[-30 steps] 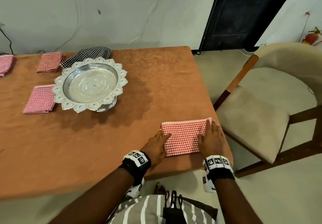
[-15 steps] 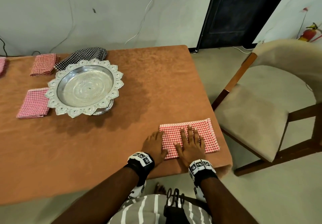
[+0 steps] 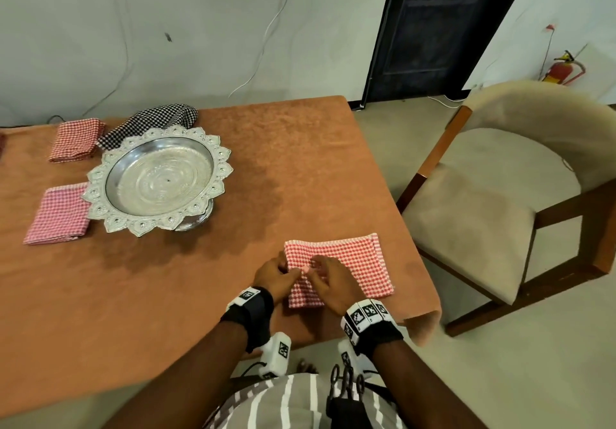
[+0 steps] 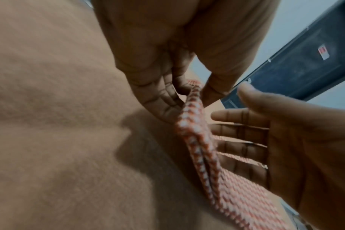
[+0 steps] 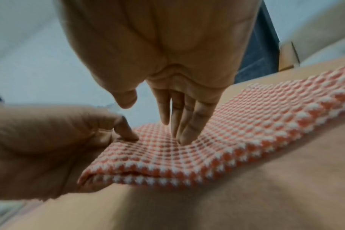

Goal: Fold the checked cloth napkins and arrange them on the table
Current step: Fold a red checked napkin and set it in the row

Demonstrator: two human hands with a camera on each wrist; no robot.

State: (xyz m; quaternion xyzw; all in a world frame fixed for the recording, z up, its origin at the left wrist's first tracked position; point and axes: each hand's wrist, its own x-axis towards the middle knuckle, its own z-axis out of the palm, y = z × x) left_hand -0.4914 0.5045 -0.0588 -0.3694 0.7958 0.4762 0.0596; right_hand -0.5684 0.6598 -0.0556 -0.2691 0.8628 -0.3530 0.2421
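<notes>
A folded red-and-white checked napkin [image 3: 350, 260] lies near the front right corner of the orange table [image 3: 300, 168]. My left hand [image 3: 291, 272] pinches the napkin's left edge [image 4: 195, 133], thumb on top [image 5: 126, 132] and fingers underneath, and lifts that edge slightly. My right hand [image 3: 320, 270] lies on the left part of the napkin [image 5: 246, 132], its straight fingers [image 5: 184, 130] pressing down on the cloth. In the left wrist view the right hand [image 4: 246, 140] shows open beside the raised edge.
An ornate silver tray [image 3: 100, 188] stands at the table's left. Around it lie a folded red napkin [image 3: 75, 140], a folded pink napkin [image 3: 58, 213] and a crumpled black checked cloth [image 3: 156, 120]. A beige chair [image 3: 493, 202] stands close to the table's right edge.
My right hand slid from the napkin's right edge to its left part. My left hand went from resting at the left edge to pinching and lifting it.
</notes>
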